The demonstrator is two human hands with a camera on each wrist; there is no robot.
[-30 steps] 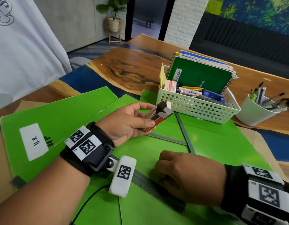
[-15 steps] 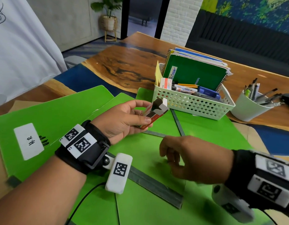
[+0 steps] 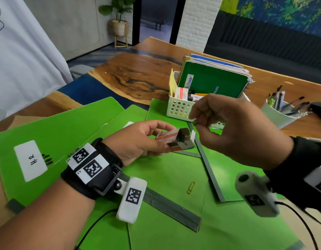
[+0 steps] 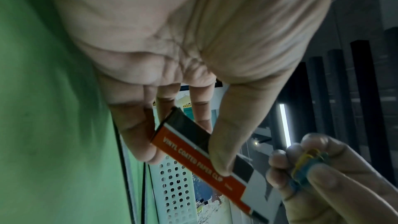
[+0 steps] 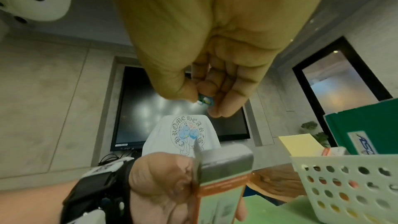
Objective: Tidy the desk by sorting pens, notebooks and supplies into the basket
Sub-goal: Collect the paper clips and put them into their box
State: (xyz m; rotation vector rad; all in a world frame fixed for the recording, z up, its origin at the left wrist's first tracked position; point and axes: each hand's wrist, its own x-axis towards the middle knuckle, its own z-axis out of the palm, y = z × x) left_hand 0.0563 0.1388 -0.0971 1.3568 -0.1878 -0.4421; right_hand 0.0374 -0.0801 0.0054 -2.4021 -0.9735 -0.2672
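The wooden tabletop [image 3: 130, 76] with blue inlay carries overlapping green folders [image 3: 53, 134], a white perforated basket [image 3: 177, 109] at their far edge, a white pen cup [image 3: 275, 116] to its right, and a yellow paper clip [image 3: 191, 187] lying on one folder.

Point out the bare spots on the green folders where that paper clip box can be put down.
Free: green folder between the left hand and the loose yellow paper clip; and the near folder below the grey spine strip. Crowded: the white basket, full of supplies, and under the right hand at the paper clip box.
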